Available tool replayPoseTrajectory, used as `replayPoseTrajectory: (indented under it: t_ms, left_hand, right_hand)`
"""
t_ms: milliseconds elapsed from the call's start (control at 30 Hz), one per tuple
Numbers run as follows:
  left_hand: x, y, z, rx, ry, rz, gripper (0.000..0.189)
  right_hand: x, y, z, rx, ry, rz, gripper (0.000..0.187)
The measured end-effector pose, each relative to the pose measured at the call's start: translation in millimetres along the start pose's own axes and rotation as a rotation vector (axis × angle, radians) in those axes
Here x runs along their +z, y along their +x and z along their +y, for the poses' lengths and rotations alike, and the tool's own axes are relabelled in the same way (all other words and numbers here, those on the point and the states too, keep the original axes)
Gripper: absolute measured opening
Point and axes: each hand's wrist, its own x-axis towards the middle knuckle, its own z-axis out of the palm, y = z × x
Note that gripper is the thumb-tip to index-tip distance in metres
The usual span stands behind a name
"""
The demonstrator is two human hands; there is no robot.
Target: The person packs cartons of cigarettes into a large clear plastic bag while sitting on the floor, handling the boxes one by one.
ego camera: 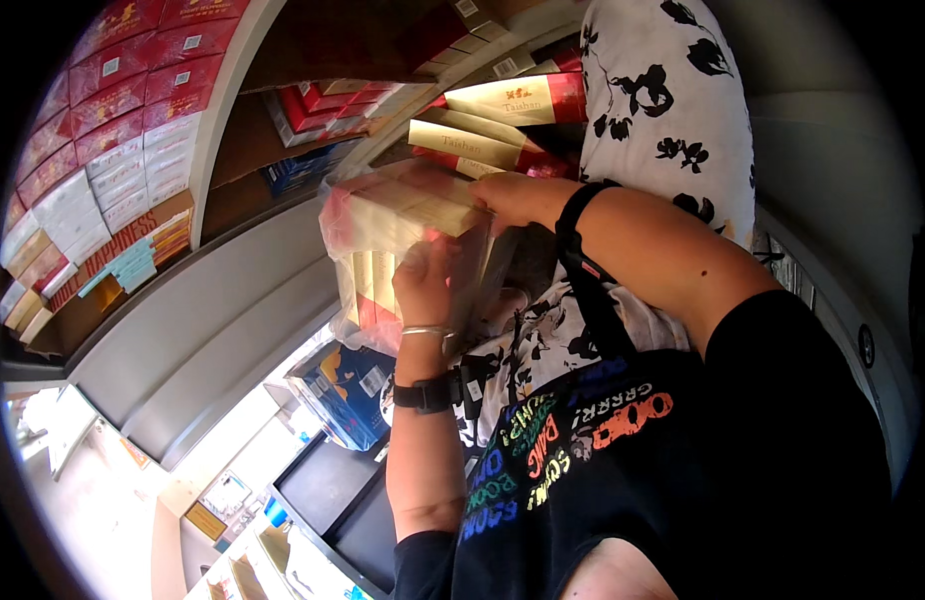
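Observation:
A clear plastic bag point(339, 217) in front of my lap holds several gold-and-red cartons point(365, 281). My left hand point(425, 281) is closed in a fist on the film at the bag's near side. At the bag's far right edge, my right hand point(516, 196) grips the film beside a pale gold carton point(455, 214); some of its fingers are hidden. Beyond it, gold-and-red Taishan cartons point(462, 146) lie at slanted angles in a low compartment, close to my patterned trouser leg point(657, 112).
Shrink-wrapped red and white packs point(132, 97) stack on shelves at the left. An open cardboard box point(241, 142) holds red packs. Below the bag stands a blue box point(350, 394) beside a dark tray-like surface point(331, 480). A grey panel edge point(230, 315) runs diagonally between.

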Motion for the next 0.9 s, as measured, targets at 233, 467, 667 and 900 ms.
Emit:
replayPoseTrajectory:
  t_ms: [233,467,667,900]
  left_hand:
    - [3.3,-5.3,4.3,-0.038,-0.1,0.044,0.025]
    - [1.7,-7.8,-0.7,-0.032,-0.061,0.042,0.028]
    - [1.3,-17.7,-20.3,0.166,0.209,-0.149,0.035]
    - [28.1,-39.6,-35.4,0.212,0.16,-0.077,0.049]
  right_hand:
    - [10.8,6.4,1.9,0.088,-0.036,0.015,0.032]
    - [20.0,-0.4,1.4,0.112,0.006,0.162,0.024]
    - [11.6,8.1,-0.9,0.203,-0.103,0.018,0.013]
    - [17.2,11.1,2.4,0.242,-0.101,-0.013,0.017]
